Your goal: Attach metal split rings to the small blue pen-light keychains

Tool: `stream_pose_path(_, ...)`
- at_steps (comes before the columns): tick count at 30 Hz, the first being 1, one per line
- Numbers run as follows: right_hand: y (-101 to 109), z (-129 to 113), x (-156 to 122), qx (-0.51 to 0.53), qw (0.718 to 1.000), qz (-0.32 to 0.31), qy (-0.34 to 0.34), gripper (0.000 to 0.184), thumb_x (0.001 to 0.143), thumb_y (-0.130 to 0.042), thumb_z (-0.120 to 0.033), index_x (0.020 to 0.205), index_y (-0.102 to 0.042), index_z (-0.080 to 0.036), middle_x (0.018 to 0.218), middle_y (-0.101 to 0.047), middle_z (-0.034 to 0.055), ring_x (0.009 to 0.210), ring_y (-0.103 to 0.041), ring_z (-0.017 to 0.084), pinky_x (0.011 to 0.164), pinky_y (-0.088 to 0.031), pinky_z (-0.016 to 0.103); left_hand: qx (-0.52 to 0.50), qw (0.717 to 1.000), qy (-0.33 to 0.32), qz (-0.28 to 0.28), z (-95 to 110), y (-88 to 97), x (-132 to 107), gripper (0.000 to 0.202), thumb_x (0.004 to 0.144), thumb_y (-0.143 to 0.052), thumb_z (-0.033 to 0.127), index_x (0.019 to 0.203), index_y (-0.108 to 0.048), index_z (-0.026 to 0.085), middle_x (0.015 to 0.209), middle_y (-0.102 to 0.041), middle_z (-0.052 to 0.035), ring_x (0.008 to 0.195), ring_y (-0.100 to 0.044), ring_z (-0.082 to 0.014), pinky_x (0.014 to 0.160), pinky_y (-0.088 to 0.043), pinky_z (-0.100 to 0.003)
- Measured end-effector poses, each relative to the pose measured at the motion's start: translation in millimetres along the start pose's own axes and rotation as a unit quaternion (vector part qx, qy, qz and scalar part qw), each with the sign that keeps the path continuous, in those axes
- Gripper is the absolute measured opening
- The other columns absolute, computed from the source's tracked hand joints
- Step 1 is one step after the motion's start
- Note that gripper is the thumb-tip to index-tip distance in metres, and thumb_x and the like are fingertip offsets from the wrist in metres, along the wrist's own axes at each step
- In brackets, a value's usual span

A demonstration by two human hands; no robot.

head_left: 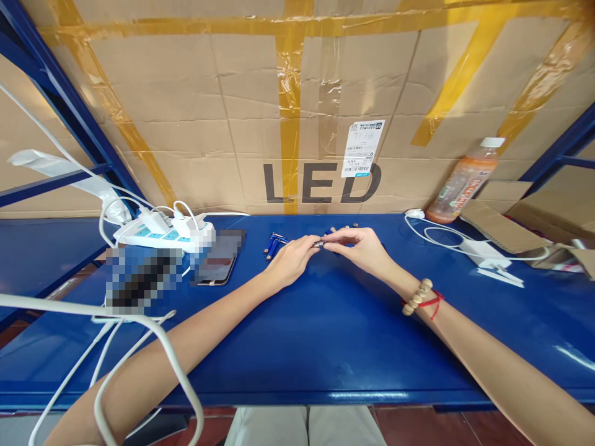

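My left hand [295,257] and my right hand [360,251] meet over the middle of the blue table. Between their fingertips is a small silvery metal piece [318,244], mostly covered by the fingers, so its kind does not show. The left fingers close on it from the left, while the right thumb and forefinger pinch its right end. Just beyond the left hand lie several small blue cylinders [275,245] with metallic ends. More of these small pieces [356,225] lie behind the right hand, which partly hides them.
A white power strip [162,235] with chargers and a dark phone [218,260] lie at left. White cables [153,328] loop over my left forearm. At right stand an orange-drink bottle [462,183], a white adapter [486,253] and an open carton [558,210]. A large cardboard box [195,124] forms the back.
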State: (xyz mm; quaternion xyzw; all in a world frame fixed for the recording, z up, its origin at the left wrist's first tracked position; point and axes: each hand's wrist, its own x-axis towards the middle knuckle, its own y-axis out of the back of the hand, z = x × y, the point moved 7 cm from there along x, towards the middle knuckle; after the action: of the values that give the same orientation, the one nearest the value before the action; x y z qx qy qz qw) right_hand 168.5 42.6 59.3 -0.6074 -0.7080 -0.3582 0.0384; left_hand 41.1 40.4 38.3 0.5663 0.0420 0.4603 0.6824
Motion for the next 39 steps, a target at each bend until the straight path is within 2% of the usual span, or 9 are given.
stream_pose_path(4, 0, 5, 0, 0.021, 1.0, 0.012, 0.014, 0.025, 0.066, -0.07, -0.044, 0.075, -0.073, -0.02, 0.077, -0.07, 0.0041, 0.074, -0.063, 0.018, 0.069, -0.052, 0.033, -0.023, 0.999, -0.032, 0.0, 3, 0.1, -1, 0.023, 0.094, -0.033, 0.022, 0.108, -0.051, 0.019, 0.103, -0.063, -0.0061, 0.096, -0.06, -0.0185, 0.084, -0.046, -0.031)
stream_pose_path(8, -3, 4, 0, 0.025, 0.998, 0.023, 0.054, 0.027, 0.066, -0.07, -0.047, 0.068, -0.072, -0.021, 0.074, -0.068, 0.0041, 0.07, -0.061, 0.017, 0.061, -0.049, 0.031, -0.049, 0.998, -0.047, 0.001, 7, 2.4, -2, 0.024, 0.094, -0.033, 0.022, 0.111, -0.051, 0.02, 0.108, -0.063, -0.0057, 0.1, -0.059, -0.0185, 0.087, -0.046, -0.03)
stream_pose_path(12, -4, 0, -2, 0.002, 0.996, 0.04, 0.077, 0.028, 0.071, -0.066, -0.048, 0.073, -0.072, -0.021, 0.073, -0.066, 0.0042, 0.067, -0.058, 0.015, 0.055, -0.046, 0.028, -0.055, 0.998, -0.026, 0.006, 3, 2.5, -3, 0.026, 0.095, -0.033, 0.024, 0.113, -0.05, 0.02, 0.109, -0.063, -0.0054, 0.098, -0.061, -0.0181, 0.083, -0.047, -0.027)
stream_pose_path(16, -5, -8, -1, -0.045, 0.994, -0.005, 0.098, 0.028, 0.076, -0.062, -0.046, 0.082, -0.073, -0.021, 0.083, -0.066, 0.0052, 0.071, -0.059, 0.015, 0.057, -0.046, 0.028, -0.031, 0.999, -0.013, 0.012, -3, -0.4, -2, 0.026, 0.095, -0.031, 0.025, 0.11, -0.052, 0.019, 0.105, -0.063, -0.0055, 0.094, -0.061, -0.0185, 0.08, -0.048, -0.028)
stream_pose_path(23, 6, -13, -3, -0.096, 0.989, 0.023, 0.11, 0.02, 0.074, -0.066, -0.041, 0.075, -0.072, -0.022, 0.081, -0.064, 0.0038, 0.073, -0.06, 0.015, 0.06, -0.046, 0.027, -0.016, 0.999, -0.034, 0.001, 1, -1.5, -1, 0.025, 0.095, -0.03, 0.024, 0.107, -0.051, 0.019, 0.105, -0.063, -0.0058, 0.096, -0.06, -0.0183, 0.083, -0.046, -0.029)
stream_pose_path(27, 0, -6, -3, -0.057, 0.993, 0.003, 0.1, 0.019, 0.076, -0.064, -0.036, 0.069, -0.069, -0.02, 0.079, -0.064, 0.0037, 0.071, -0.059, 0.014, 0.056, -0.044, 0.026, -0.02, 0.999, -0.015, -0.026, 2, -1.6, -2, 0.021, 0.095, -0.031, 0.024, 0.104, -0.049, 0.02, 0.098, -0.064, -0.0048, 0.089, -0.061, -0.0185, 0.076, -0.047, -0.028)
stream_pose_path(31, -4, 0, -2, -0.027, 0.997, -0.002, 0.075, 0.022, 0.073, -0.066, -0.037, 0.063, -0.067, -0.019, 0.077, -0.064, 0.004, 0.07, -0.058, 0.014, 0.051, -0.041, 0.025, -0.016, 0.999, 0.009, -0.041, -1, -3.1, -3, 0.012, 0.094, -0.034, 0.025, 0.098, -0.045, 0.02, 0.093, -0.064, -0.004, 0.084, -0.063, -0.0192, 0.069, -0.047, -0.028)
stream_pose_path(35, -6, 1, -3, -0.033, 0.998, 0.0, 0.055, 0.021, 0.071, -0.067, -0.036, 0.06, -0.065, -0.018, 0.074, -0.064, 0.0041, 0.067, -0.057, 0.013, 0.051, -0.041, 0.025, -0.005, 0.999, -0.013, -0.042, 0, -4.7, -3, 0.008, 0.093, -0.035, 0.023, 0.092, -0.043, 0.02, 0.098, -0.065, -0.0061, 0.089, -0.063, -0.0199, 0.072, -0.048, -0.028)
stream_pose_path(39, -8, 1, -4, -0.038, 0.999, 0.001, 0.021, 0.02, 0.07, -0.066, -0.033, 0.058, -0.063, -0.017, 0.067, -0.063, 0.0029, 0.064, -0.055, 0.013, 0.056, -0.044, 0.027, 0.015, 0.999, -0.05, -0.012, 2, -2.8, -4, 0.008, 0.093, -0.037, 0.022, 0.087, -0.043, 0.019, 0.099, -0.066, -0.007, 0.089, -0.063, -0.0199, 0.073, -0.048, -0.029)
